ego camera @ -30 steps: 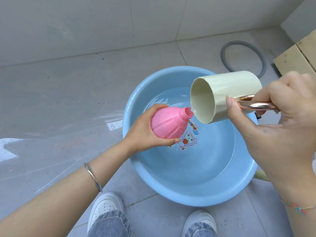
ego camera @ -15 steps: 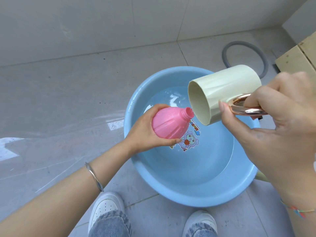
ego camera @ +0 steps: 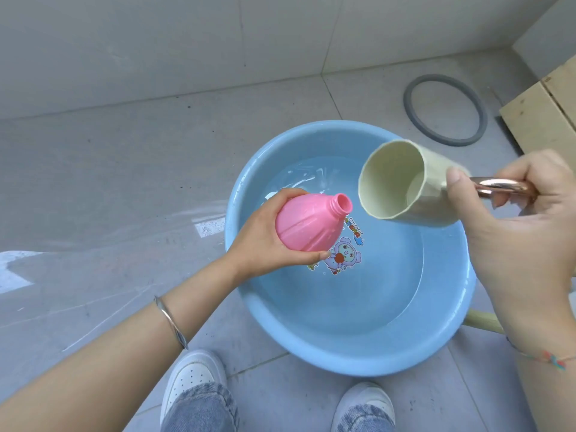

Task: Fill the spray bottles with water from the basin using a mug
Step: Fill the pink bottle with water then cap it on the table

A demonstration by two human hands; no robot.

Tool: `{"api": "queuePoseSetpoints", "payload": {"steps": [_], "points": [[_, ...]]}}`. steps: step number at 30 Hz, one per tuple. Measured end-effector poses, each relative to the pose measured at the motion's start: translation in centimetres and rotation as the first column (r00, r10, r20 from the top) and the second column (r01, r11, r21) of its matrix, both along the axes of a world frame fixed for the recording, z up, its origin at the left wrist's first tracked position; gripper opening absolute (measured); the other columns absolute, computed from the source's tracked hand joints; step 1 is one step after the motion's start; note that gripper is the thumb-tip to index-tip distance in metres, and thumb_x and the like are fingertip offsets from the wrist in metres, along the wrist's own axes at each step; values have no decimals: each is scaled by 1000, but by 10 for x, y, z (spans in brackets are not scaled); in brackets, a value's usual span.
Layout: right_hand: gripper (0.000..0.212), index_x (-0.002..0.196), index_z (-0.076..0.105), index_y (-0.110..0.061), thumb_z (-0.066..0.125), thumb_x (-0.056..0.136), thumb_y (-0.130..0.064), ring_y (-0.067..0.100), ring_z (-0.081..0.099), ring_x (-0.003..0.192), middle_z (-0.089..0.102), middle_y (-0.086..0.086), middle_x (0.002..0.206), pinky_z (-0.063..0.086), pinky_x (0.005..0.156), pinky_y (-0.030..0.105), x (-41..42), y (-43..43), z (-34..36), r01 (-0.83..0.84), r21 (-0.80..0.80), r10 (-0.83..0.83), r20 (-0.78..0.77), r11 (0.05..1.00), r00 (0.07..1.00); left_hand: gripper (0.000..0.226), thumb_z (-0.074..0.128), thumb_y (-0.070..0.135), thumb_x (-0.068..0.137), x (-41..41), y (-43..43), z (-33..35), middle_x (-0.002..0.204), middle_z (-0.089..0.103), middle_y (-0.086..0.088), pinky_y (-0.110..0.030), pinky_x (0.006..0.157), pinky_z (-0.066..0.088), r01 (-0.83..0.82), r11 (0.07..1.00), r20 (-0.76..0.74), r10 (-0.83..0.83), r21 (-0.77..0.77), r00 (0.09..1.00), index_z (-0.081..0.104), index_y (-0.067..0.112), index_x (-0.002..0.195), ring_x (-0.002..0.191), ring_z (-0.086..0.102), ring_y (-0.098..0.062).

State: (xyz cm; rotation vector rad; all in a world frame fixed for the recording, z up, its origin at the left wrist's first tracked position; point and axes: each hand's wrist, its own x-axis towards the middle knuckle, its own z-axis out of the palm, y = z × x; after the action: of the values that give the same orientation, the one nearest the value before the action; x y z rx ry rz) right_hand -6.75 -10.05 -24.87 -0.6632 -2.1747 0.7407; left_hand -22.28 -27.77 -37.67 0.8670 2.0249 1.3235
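Hands first: left hand (ego camera: 265, 241) wraps the belly of the pink spray bottle (ego camera: 308, 224), thumb on the near side. Right hand (ego camera: 514, 232) is clenched on the copper-coloured loop handle (ego camera: 498, 187) of the cream mug (ego camera: 402, 179), thumb pressed on the mug wall.

Bottle sits above the left part of the basin (ego camera: 358, 360), clear of the water and tilted, with the open neck (ego camera: 341, 207) pointing up and right. No spray head is fitted. Mug lies on its side, mouth facing left, lip just right of the neck and not touching. No stream is visible. Mug looks near empty; the pale patch at its bottom may be leftover water, can't tell.

Read: pour step for this bottle, mug spent. Next move: scoop from the basin, put the lip right over the neck, tip slowly. Wide mouth into a narrow neck means spill risk, so keep it all over the basin.

Materials:
- Bottle is glossy pink plastic, a fluted bulb with a threaded neck, probably slick.
- Mug is a matte straight cylinder with a metallic handle.
- Basin is round, glossy light-blue plastic holding shallow clear water, with a cartoon sticker (ego camera: 339, 254) on its floor. It sits on grey floor tiles.

Pale green thing (ego camera: 483, 321) peeks past the basin's right rim, unidentifiable. Grey ring (ego camera: 444, 112) lies on the floor far right.
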Motion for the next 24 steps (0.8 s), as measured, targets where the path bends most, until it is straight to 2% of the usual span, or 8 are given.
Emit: {"api": "queuePoseSetpoints", "payload": {"steps": [3, 7, 9, 12, 16, 20, 22, 24], "points": [[36, 61, 42, -6, 70, 79, -21, 11, 37, 62, 41, 6, 63, 30, 59, 18, 5, 12, -28, 114, -2, -112, 168, 994, 979, 86, 88, 56, 48, 0, 0, -1, 120, 56, 22, -24, 92, 50, -3, 1000, 12, 3, 0, 1000, 48, 42, 122, 109, 58, 0], [38, 58, 40, -14, 74, 75, -15, 24, 40, 65, 39, -1, 60, 29, 60, 33, 16, 13, -66, 59, 36, -68, 357, 998, 932, 87, 90, 54, 49, 0, 1, -3, 122, 57, 19, -32, 95, 51, -6, 1000, 2, 6, -4, 1000, 48, 40, 123, 111, 58, -3], [38, 58, 39, -18, 73, 75, -15, 24, 39, 66, 39, -3, 60, 29, 63, 35, 18, 11, -79, 25, 55, -45, 410, 998, 911, 86, 91, 53, 50, 0, 1, -3, 122, 57, 20, -32, 95, 51, -6, 1000, -1, 6, -3, 1000, 49, 40, 124, 111, 59, -3], [30, 59, 41, -18, 67, 72, -22, 26, 40, 65, 37, -2, 61, 28, 64, 36, 21, 12, -93, -18, 72, -16, 448, 997, 894, 86, 89, 55, 49, 1, 2, -2, 121, 57, 21, -33, 94, 51, -4, 1000, -4, 4, -3, 1000, 48, 40, 123, 110, 59, -3], [41, 61, 38, -21, 77, 71, -11, 25, 39, 65, 35, -5, 61, 24, 63, 35, 23, 11, -103, -43, 76, 0, 491, 996, 871, 88, 88, 56, 49, 1, 2, -2, 124, 56, 21, -35, 96, 51, -4, 1000, -6, 4, -6, 1000, 49, 40, 126, 112, 58, -4], [40, 61, 38, -21, 75, 72, -13, 24, 39, 65, 35, -5, 61, 23, 63, 33, 22, 8, -106, -40, 70, 1, 483, 997, 876, 88, 93, 49, 51, 1, 3, -2, 125, 57, 21, -32, 97, 50, -5, 1000, -16, 4, -19, 1000, 50, 39, 127, 113, 57, -2], [41, 59, 40, -17, 77, 74, -9, 25, 40, 66, 38, -3, 60, 27, 63, 34, 22, 7, -101, 7, 13, -12, 442, 1000, 897, 86, 94, 45, 52, 1, 2, -3, 124, 57, 22, -31, 97, 50, -8, 1000, -18, 7, -24, 1000, 51, 39, 127, 113, 57, -1], [41, 58, 39, -12, 77, 76, -8, 25, 43, 65, 41, 2, 60, 32, 62, 35, 22, 8, -92, 85, -109, -41, 356, 990, 933, 86, 94, 47, 52, 0, 2, -3, 124, 57, 22, -32, 97, 50, -3, 1000, -16, 2, -24, 1000, 51, 39, 126, 114, 57, -2]]}}
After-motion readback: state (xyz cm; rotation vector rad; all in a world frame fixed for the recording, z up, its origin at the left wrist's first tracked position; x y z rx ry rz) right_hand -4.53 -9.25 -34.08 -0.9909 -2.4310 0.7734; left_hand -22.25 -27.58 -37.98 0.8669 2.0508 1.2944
